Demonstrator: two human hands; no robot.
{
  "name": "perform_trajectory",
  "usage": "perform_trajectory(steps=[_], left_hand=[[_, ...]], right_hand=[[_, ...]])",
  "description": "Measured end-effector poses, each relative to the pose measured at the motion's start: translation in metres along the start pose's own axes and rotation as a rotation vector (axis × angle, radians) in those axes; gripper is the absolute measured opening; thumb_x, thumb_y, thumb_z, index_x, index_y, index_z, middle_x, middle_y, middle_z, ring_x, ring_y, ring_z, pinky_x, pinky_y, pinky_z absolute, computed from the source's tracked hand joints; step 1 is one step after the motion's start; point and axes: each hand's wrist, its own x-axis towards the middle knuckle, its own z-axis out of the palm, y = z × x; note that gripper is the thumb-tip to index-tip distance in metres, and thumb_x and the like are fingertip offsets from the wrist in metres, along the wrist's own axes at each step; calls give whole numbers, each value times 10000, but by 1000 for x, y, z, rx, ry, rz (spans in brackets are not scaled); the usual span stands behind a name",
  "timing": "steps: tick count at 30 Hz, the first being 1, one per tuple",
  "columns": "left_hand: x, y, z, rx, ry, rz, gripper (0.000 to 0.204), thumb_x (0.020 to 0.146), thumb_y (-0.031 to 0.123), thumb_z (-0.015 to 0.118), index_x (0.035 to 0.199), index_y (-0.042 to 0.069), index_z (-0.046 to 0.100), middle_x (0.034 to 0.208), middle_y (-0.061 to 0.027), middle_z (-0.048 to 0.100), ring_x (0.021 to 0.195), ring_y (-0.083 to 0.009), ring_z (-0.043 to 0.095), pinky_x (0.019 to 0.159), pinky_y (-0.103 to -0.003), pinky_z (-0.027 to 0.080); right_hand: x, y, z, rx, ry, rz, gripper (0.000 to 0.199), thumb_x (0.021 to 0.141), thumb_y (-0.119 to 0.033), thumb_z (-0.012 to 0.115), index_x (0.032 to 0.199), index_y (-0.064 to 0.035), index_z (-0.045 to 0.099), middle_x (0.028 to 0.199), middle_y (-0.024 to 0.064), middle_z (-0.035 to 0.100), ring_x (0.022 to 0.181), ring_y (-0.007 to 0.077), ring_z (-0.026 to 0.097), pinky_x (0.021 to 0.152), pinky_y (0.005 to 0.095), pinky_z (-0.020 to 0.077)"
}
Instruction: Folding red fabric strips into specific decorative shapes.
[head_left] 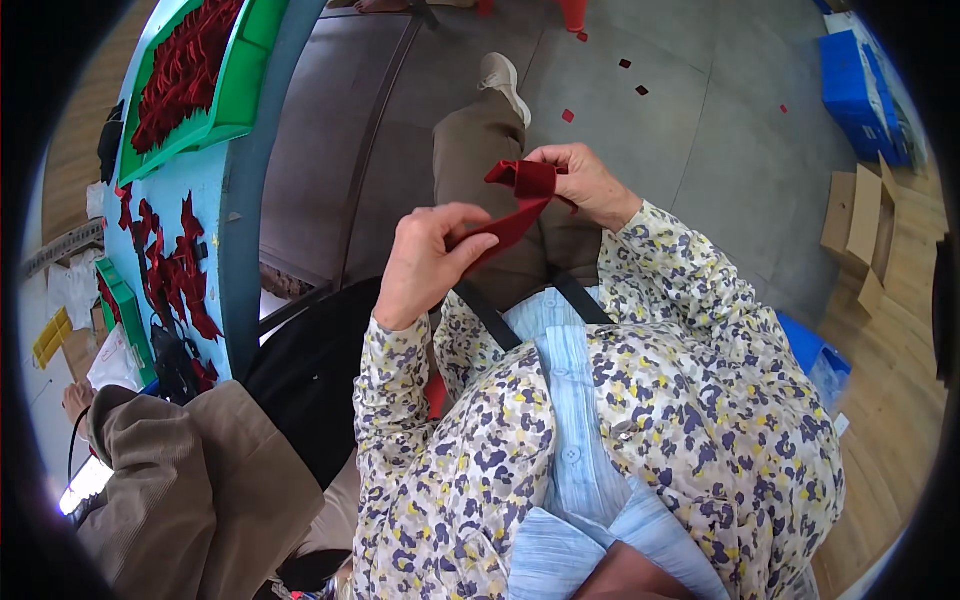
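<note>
A dark red velvet ribbon (512,228) is stretched between my two hands, above my lap. My left hand (428,258) pinches its lower end between thumb and fingers. At the other end, my right hand (588,184) grips the ribbon where it is folded into a loop. Part of that end is hidden behind my right fingers. Both sleeves are patterned in white, yellow and purple.
On the blue table (222,260) at left, a green tray (240,90) holds many red velvet bows, with loose red pieces (175,265) nearby. A co-worker's brown sleeve (165,490) is at lower left. Blue bins (852,90) and a cardboard box (862,220) stand at right.
</note>
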Motion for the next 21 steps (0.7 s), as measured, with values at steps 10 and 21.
perform_trajectory(steps=[10, 21], left_hand=[[10, -27, 33, -201, -24, 227, 97, 829, 21, 703, 874, -41, 645, 767, -30, 590, 692, -84, 556, 638, -223, 450], [11, -47, 37, -685, -109, 42, 68, 854, 37, 687, 881, -12, 649, 880, -22, 619, 817, -78, 565, 727, -210, 458]], right_hand=[[4, 17, -17, -11, -10, 109, 175, 863, -132, 691, 980, -3, 678, 839, -4, 677, 735, 38, 609, 668, 186, 474], [7, 27, -29, 30, -61, 269, 195, 852, -160, 707, 984, -17, 692, 769, -22, 650, 603, 13, 533, 524, 168, 397]])
